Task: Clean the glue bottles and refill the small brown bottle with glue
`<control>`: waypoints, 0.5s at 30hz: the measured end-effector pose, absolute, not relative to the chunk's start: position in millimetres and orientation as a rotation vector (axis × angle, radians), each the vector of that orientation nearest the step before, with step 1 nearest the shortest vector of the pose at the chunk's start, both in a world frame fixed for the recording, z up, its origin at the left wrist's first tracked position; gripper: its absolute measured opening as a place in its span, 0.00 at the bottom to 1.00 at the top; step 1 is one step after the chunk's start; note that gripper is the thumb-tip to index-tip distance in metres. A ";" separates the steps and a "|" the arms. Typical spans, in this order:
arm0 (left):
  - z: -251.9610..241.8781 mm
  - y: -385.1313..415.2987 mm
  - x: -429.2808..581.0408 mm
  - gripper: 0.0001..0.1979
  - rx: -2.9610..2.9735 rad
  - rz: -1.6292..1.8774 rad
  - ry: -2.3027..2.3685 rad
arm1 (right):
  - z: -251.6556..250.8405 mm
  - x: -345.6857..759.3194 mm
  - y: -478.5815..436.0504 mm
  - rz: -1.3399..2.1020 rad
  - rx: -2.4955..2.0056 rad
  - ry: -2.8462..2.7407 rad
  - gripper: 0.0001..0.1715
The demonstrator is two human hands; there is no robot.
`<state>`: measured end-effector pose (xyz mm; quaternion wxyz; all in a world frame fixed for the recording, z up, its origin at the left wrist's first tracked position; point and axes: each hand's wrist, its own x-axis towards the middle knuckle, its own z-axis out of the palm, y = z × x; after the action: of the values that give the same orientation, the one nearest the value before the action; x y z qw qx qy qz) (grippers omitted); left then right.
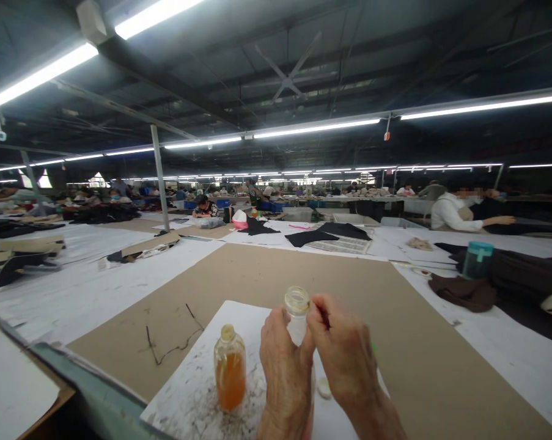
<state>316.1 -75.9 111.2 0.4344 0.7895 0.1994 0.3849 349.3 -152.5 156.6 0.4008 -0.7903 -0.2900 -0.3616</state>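
My left hand [283,360] is wrapped round a clear plastic bottle [297,308] with its mouth open and no cap on. My right hand [344,351] is closed in a pinch beside the bottle's neck; what it pinches is too small to make out, and a bit of green shows behind it. To the left stands a second small bottle [230,366], half full of orange liquid and uncapped. A small pale cap [323,387] lies on the stained white sheet [193,379] between my wrists.
The white sheet lies on a brown cardboard sheet [266,275] covering a wide cutting table. Dark thread [172,348] lies at left. A teal-lidded cup [477,260] and dark fabric [463,290] sit at right. Black cloth pieces [324,234] lie farther back. Other people work at distant tables.
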 end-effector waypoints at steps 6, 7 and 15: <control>107.0 -74.8 314.6 0.13 1.934 0.976 0.528 | 136.0 340.7 -155.1 -0.611 -1.712 -0.710 0.10; 107.2 -75.1 314.3 0.13 1.917 0.976 0.543 | 132.4 339.0 -155.5 -0.659 -1.695 -0.748 0.10; 104.7 -74.0 318.9 0.14 1.941 0.986 0.462 | 119.5 343.5 -166.8 -0.930 -1.703 -0.683 0.09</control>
<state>318.9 -74.0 104.7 0.4419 0.7823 0.1862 0.3975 343.5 -166.8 119.5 0.5161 -0.7090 -0.2846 -0.3873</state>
